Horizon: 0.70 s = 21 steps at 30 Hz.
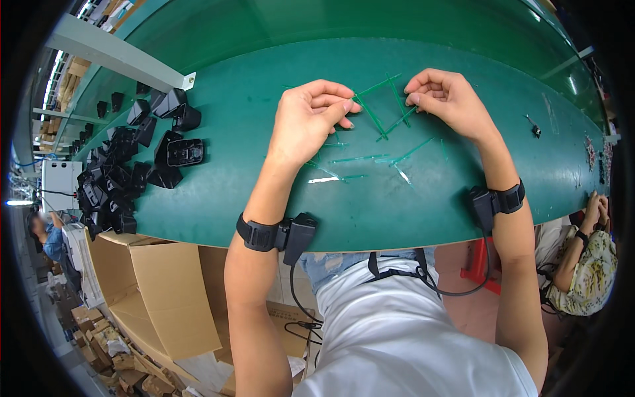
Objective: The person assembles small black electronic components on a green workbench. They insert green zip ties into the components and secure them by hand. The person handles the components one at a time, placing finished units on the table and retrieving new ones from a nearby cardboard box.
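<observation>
Over the far middle of the green bench, my left hand (305,120) pinches the end of a thin green plastic strip (374,119) between thumb and index finger. My right hand (453,102), opposite it, is closed at the fingertips on the upper end of another slim green strip (397,124). Between the hands these strips cross with further ones, such as an upper strip (380,86), in a rough square. Closer to me lie several loose green strips (357,159) and a whitish, shiny piece (323,180). Whether the crossing strips are joined cannot be made out.
Black plastic housings (122,165) are heaped at the bench's left end, beside a grey metal post (119,49). An open cardboard box (169,298) stands below. At the right are a small dark part (536,130) and another person's hands (595,210).
</observation>
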Each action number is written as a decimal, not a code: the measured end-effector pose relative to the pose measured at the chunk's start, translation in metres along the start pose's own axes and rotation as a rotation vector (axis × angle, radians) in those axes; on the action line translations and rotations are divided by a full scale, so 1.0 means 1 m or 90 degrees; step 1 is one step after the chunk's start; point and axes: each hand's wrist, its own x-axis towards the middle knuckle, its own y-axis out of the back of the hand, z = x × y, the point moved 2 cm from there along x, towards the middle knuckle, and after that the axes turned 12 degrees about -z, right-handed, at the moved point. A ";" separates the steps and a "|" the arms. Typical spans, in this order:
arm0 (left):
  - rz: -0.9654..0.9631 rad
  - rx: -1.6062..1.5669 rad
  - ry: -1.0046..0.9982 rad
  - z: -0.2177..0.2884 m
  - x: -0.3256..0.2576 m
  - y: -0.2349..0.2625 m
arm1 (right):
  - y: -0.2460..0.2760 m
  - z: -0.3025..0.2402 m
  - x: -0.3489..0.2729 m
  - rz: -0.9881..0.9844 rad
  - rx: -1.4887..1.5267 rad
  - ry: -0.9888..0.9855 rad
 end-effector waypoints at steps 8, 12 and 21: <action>0.001 -0.004 -0.001 0.000 0.001 0.001 | -0.001 -0.002 -0.001 -0.023 -0.047 -0.005; -0.001 -0.003 -0.001 -0.001 0.000 0.000 | 0.000 -0.003 -0.002 -0.025 -0.088 0.007; 0.135 0.348 -0.054 -0.003 0.000 -0.002 | -0.012 -0.018 -0.007 -0.012 -0.273 0.130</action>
